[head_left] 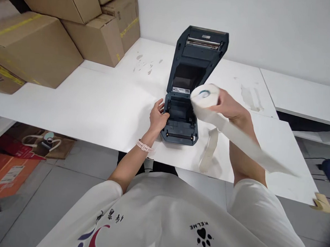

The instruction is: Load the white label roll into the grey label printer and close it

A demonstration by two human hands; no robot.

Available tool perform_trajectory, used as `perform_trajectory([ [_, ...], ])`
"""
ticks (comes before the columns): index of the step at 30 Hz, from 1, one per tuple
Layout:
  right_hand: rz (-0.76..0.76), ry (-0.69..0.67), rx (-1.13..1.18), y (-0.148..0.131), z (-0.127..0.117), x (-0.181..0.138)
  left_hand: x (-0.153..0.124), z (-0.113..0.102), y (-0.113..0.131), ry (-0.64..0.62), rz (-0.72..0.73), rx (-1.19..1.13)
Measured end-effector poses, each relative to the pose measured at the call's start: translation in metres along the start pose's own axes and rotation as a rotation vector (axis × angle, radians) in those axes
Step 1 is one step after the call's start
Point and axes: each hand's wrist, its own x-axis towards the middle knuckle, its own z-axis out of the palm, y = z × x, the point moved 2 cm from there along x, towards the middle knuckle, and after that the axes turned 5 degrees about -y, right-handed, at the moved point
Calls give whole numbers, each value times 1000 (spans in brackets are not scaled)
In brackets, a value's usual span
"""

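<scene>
Firstly, at the far left, brown cardboard boxes (47, 38) are being stored in a stack on the white table (99, 104), and below its edge some bags (45, 142) and an orange box (2, 169) are being seen on the floor. Near the middle, the left hand (158, 117), with a pale strap (144, 146) being worn at the wrist, is being laid on the left wall of the printer (182, 121). Its fingers are being curled close together over that wall, with the thumb on the front part. The dark printer is being seen on the table near the front edge, its lid (198, 54) raised upright behind the empty bay. Just above the right side of the bay, the paper roll (205, 98) is being gripped by the right hand (233, 109), the fingers being wrapped around its far side. A long paper strip (253, 147) is being trailed from the roll toward the right, across the forearm, and a second strip (209, 150) is being seen just right of the printer. At the far right, a second white table (309, 98) is being seen, apart from the first.
</scene>
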Motion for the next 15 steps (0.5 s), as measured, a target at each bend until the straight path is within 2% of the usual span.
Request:
perform_trajectory([
  [2, -33, -207, -158, -28, 15, 12, 2, -1, -2, -13, 8, 10],
  [5, -13, -341, -437, -48, 39, 29, 4, -3, -3, -35, 33, 34],
  [10, 81, -409, -695, -34, 70, 49, 3, -5, 0, -74, 56, 45],
  [15, 88, -396, -712, -23, 80, 51, 6, -7, -4, -93, 89, 39],
])
